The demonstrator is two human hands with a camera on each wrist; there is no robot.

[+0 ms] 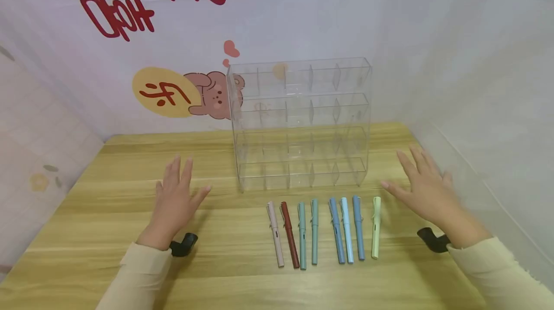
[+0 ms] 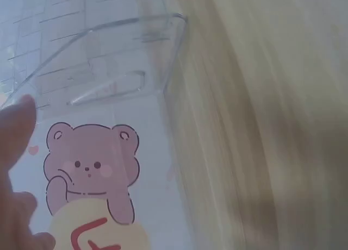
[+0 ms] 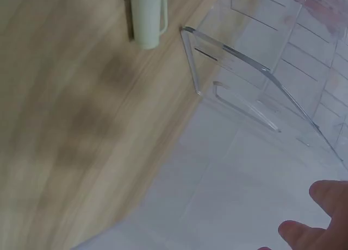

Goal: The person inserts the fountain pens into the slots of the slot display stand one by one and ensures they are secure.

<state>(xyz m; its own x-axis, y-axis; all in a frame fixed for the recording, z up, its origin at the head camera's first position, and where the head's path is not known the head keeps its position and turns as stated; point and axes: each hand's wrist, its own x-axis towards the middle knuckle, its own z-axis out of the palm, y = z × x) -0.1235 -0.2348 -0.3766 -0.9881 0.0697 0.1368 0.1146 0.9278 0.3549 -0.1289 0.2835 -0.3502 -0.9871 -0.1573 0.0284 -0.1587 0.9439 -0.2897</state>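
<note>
In the head view my left hand (image 1: 173, 204) hovers over the left of the table, fingers spread, holding nothing. On the far side my right hand (image 1: 428, 192) is spread the same way and is nearest the pale green pen (image 1: 376, 228). Between the hands lies a row of capped pens: a pinkish-grey pen (image 1: 275, 234), a dark red pen (image 1: 290, 235), two teal pens (image 1: 302, 238), two darker blue pens (image 1: 336, 230) and a light blue pen (image 1: 347, 230). Behind them stands a clear compartmented rack (image 1: 300, 175), its compartments holding nothing visible.
The wooden table (image 1: 216, 281) meets a white cloth backdrop (image 1: 411, 60) with a printed bear (image 1: 214, 96) behind the rack. Cloth also hangs along both sides, close to my right hand. Black wrist mounts (image 1: 183, 245) jut inward from both wrists.
</note>
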